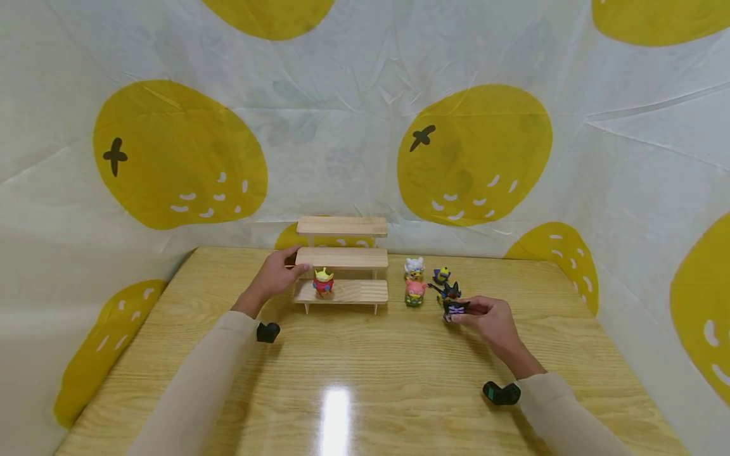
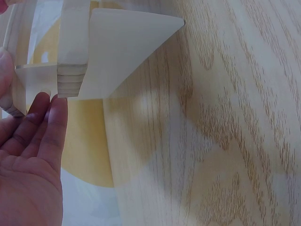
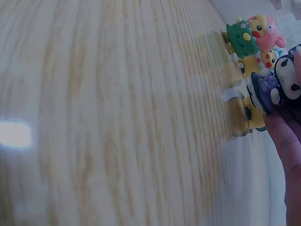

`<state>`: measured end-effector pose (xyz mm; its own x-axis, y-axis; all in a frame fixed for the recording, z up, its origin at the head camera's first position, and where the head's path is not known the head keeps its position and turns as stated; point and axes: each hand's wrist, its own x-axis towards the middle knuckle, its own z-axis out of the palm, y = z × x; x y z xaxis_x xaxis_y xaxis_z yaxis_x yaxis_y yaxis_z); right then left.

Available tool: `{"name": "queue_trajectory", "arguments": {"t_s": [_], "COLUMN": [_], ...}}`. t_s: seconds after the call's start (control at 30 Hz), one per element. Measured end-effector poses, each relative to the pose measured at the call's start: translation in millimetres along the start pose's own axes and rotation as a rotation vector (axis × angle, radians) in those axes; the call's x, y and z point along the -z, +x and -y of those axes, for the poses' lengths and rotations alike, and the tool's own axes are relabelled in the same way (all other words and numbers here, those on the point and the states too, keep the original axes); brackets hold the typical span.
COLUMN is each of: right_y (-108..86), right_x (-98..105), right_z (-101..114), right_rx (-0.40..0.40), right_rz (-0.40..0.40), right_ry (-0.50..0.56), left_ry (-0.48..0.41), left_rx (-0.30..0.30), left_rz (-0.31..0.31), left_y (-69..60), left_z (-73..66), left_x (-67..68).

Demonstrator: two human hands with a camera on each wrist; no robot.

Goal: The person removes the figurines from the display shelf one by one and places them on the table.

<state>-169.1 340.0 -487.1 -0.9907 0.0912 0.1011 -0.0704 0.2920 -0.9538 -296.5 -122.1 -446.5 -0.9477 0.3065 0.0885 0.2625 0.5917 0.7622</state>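
My left hand (image 1: pixel 275 277) grips the left end of a small three-tier wooden display stand (image 1: pixel 342 258), thumb in front of the middle tier and fingers at its end. On the lowest tier stands a red figurine with a yellow-green head (image 1: pixel 323 282), left of centre. My right hand (image 1: pixel 495 324) pinches a black and purple figurine (image 3: pixel 287 77) between thumb and fingers, right of the stand. Directly behind it is a black, eared figurine with yellow parts (image 1: pixel 451 291). In the left wrist view, the fingers (image 2: pixel 47 129) reach the stand's side; the thumb is partly cut off.
Right of the stand are a white figurine (image 1: pixel 414 268), a pink-headed figurine (image 1: pixel 415 293) with a green body, and a small yellow and dark-blue figurine (image 1: pixel 441 274). All stand on a wood-grain table (image 1: pixel 399 380). A fruit-patterned cloth (image 1: pixel 331 152) hangs behind and at both sides.
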Motion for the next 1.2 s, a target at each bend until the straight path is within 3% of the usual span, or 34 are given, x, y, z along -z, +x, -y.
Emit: {"name": "queue_trajectory", "arguments": {"t_s": [1.2], "right_y": [-1.5], "right_x": [3.9], "right_z": [-4.5], "right_rx": [-0.001], "right_rz": [0.003], "right_ry": [-0.008], "left_ry": [0.004], "left_rx": [0.019], "left_rz": [0.004], "left_y": [-0.8], "left_z": [-0.2], "left_x": [-0.1]}}
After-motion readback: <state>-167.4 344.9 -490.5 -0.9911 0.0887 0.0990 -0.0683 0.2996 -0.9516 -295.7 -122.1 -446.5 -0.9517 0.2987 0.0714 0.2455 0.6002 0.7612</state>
